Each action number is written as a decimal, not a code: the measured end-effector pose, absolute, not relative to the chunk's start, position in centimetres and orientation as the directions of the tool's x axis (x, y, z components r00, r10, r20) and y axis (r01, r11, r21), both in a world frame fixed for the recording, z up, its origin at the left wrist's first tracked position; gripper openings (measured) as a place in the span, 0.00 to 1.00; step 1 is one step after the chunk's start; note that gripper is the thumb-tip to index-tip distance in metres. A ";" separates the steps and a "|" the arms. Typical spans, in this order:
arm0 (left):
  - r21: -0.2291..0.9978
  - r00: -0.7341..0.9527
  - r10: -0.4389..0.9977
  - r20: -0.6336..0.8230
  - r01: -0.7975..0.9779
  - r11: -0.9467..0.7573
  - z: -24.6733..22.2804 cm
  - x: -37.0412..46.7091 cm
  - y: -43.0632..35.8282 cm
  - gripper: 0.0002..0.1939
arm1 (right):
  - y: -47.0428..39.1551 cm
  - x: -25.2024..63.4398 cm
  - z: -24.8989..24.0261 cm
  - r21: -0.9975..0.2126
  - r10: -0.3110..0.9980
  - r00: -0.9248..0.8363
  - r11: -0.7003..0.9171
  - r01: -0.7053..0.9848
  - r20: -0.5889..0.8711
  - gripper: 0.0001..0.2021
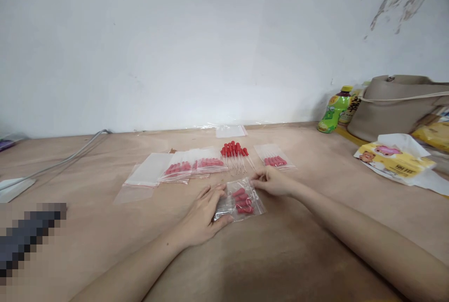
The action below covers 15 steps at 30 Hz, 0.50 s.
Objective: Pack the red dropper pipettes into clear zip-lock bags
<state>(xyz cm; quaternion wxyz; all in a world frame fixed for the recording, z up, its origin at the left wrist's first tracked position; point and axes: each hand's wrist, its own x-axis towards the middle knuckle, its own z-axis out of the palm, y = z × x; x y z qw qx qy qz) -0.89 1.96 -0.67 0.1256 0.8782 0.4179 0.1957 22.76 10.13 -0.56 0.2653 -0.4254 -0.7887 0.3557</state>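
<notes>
A clear zip-lock bag [260, 204] with several red-bulbed droppers [243, 201] in it lies on the table in front of me. My left hand [206, 211] rests on the bag's left end, its fingers stretched out and its thumb lying along the lower edge. At the upper right corner, my right hand [268, 181] pinches the bag's edge between thumb and fingers. Just beyond, a loose pile of droppers [234, 150] stands out with bright red bulbs and thin clear stems.
Overlapping filled bags [196, 164] and flat bags [142, 173] lie to the left. Another filled bag [275, 156] sits right of the pile. Farther right are a green bottle [335, 110], a tissue pack [396, 159] and a beige bag [393, 105]. A grey cable [77, 152] crosses the left.
</notes>
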 end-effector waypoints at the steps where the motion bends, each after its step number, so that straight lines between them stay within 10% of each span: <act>1: 0.393 0.565 0.790 0.238 0.688 -0.610 -0.6 -0.9 1.9 0.20 | 11.0 22.9 -0.1 -0.752 0.902 -0.417 0.351 0.558 0.112 0.06; 7: 0.421 0.543 0.811 0.217 0.698 -0.580 -0.5 -0.7 1.9 0.26 | 17.5 21.6 0.6 -0.627 0.982 -0.016 0.131 0.768 0.186 0.07; 15: 0.427 0.547 0.810 0.209 0.694 -0.579 -0.4 -0.7 1.8 0.27 | 20.1 19.3 -0.4 -0.700 0.997 0.011 0.043 0.713 0.073 0.08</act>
